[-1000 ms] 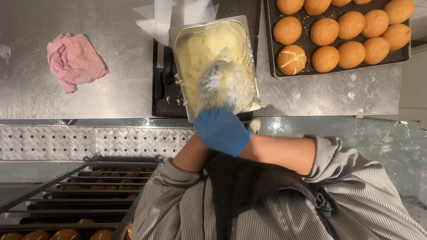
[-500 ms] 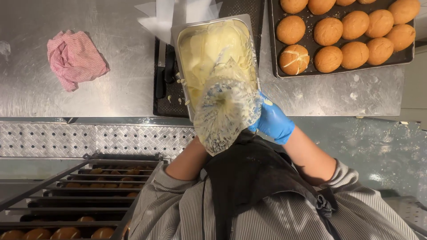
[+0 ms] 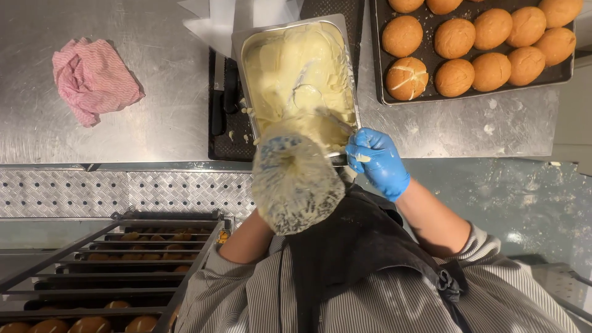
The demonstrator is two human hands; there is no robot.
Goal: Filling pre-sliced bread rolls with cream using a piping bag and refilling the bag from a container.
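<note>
Steel counter [image 3: 154, 123] unchanged; right hand [image 3: 377, 161], fingers clamped on scraper [image 3: 336, 122], has dipped into cream pan [image 3: 296, 37]; left hidden.

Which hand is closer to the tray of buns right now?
Right. The gloved right hand is at the cream pan's near corner, below-left of the tray of buns. The left hand is hidden under the piping bag, farther left.

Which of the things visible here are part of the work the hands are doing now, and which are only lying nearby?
In use: piping bag, metal pan of cream, right hand with a tool at the pan's edge; the left hand is hidden under the bag.
Lying about: pink cloth, tray of buns, rack of buns.
</note>
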